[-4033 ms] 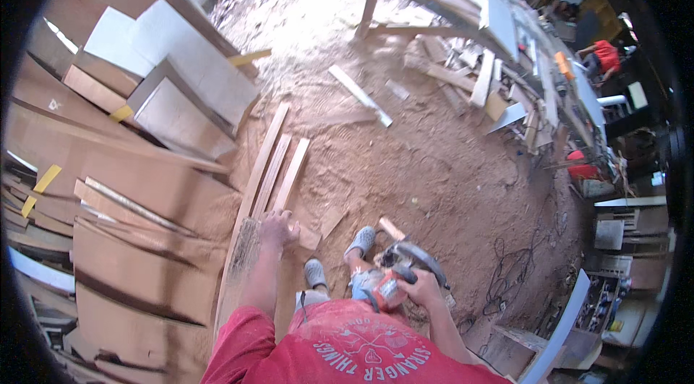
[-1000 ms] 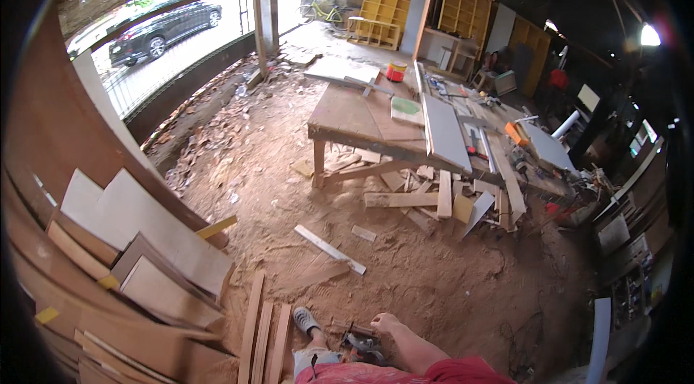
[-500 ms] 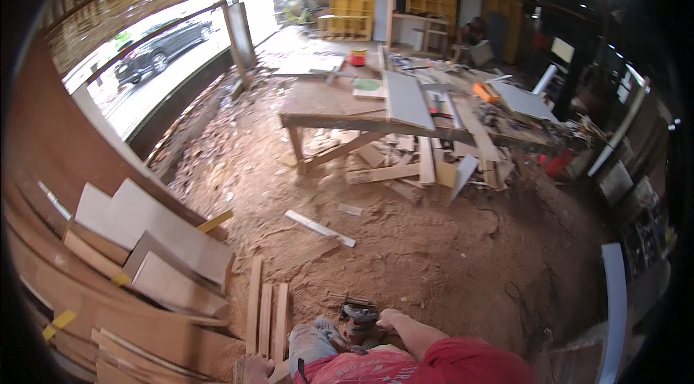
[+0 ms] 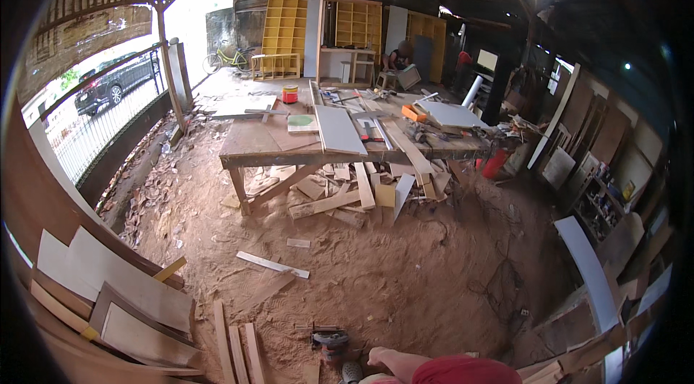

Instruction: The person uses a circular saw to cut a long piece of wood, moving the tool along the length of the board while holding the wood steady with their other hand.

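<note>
At the bottom edge my right hand [image 4: 377, 356] reaches in from a red sleeve, its fingers curled downward. Whatever it may hold is hidden. Just left of it a dark power tool with an orange-red body [image 4: 333, 348] sits low over the sandy floor; its exact kind is hard to make out. A small gap shows between the hand and the tool. Left of the tool, several narrow wooden strips [image 4: 237, 354] lie side by side. My left hand is outside the picture.
A long workbench [image 4: 246, 160] stands ahead, loaded with boards and tools, with offcuts [image 4: 325, 205] heaped beneath. Panels [image 4: 119, 283] lean at the left. A white strip [image 4: 273, 265] lies on the floor; cables [image 4: 499, 290] trail at right. Another person [image 4: 398, 57] sits far back.
My view has tilted up and shifted right, so the bench and yard sit lower and farther left. My left hand, by the wooden strips before, has dropped out of view.
</note>
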`<move>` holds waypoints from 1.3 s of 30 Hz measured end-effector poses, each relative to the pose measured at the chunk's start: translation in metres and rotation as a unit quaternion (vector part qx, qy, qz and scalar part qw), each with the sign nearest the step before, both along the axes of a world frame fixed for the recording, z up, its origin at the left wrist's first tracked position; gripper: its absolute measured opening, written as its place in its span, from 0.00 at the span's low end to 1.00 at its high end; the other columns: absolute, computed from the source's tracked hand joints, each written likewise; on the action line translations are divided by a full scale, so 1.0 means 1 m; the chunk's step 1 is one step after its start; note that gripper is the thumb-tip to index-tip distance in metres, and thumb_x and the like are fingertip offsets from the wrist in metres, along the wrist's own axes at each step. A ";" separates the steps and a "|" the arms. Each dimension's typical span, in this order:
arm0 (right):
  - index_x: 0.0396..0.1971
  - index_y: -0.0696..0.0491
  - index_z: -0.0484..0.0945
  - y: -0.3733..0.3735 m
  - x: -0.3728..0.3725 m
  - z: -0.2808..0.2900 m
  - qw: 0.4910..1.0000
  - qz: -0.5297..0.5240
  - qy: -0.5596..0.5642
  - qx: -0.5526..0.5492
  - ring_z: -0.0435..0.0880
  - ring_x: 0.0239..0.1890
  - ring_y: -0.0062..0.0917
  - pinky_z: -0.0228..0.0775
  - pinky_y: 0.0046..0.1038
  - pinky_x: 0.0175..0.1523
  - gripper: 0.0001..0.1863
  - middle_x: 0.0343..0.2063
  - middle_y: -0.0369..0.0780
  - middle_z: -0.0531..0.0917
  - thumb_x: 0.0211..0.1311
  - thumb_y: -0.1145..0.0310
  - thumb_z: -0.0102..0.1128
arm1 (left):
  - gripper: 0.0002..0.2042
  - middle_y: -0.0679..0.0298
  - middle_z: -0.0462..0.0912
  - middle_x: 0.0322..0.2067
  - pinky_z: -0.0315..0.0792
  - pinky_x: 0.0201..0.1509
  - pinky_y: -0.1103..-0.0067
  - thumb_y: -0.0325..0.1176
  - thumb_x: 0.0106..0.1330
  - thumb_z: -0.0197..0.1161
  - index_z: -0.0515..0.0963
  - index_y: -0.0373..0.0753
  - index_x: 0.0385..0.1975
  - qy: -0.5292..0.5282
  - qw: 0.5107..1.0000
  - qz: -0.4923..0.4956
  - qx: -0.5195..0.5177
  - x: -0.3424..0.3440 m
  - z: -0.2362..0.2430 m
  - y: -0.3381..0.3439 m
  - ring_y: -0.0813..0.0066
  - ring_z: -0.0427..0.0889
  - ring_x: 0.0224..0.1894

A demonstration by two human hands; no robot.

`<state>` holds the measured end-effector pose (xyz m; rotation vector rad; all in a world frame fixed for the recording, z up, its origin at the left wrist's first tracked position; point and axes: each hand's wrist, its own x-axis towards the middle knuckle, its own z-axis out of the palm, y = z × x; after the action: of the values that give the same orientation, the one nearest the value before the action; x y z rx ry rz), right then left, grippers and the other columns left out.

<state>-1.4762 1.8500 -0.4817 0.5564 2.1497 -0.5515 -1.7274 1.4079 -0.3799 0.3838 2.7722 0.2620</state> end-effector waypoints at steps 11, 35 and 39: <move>0.33 0.52 0.90 -0.093 -0.116 -0.019 0.975 -0.200 0.017 -0.093 0.91 0.35 0.38 0.85 0.39 0.39 0.14 0.34 0.44 0.91 0.64 0.56 0.66 | 0.30 0.49 0.79 0.64 0.64 0.75 0.62 0.42 0.66 0.73 0.76 0.32 0.64 -0.214 0.793 -0.273 0.500 0.146 0.210 0.110 0.53 0.75 0.69; 0.54 0.39 0.86 -0.202 -0.088 0.197 0.934 0.129 0.329 -0.063 0.88 0.54 0.39 0.77 0.41 0.60 0.19 0.52 0.41 0.89 0.69 0.52 0.57 | 0.23 0.48 0.83 0.60 0.76 0.64 0.63 0.46 0.73 0.63 0.81 0.37 0.60 -0.194 0.860 -0.434 -0.187 0.059 -0.009 0.152 0.50 0.82 0.61; 0.53 0.33 0.88 -0.130 -0.049 0.117 0.950 0.040 0.308 0.036 0.88 0.54 0.37 0.77 0.40 0.60 0.18 0.53 0.37 0.90 0.72 0.52 0.53 | 0.24 0.48 0.83 0.60 0.77 0.62 0.64 0.46 0.73 0.64 0.80 0.35 0.61 -0.230 0.778 -0.570 -0.128 0.097 0.034 0.179 0.49 0.82 0.61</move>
<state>-1.5253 1.7202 -0.3651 0.3584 2.7792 -0.6670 -1.6300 1.5869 -0.3457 1.5460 1.6392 -0.2911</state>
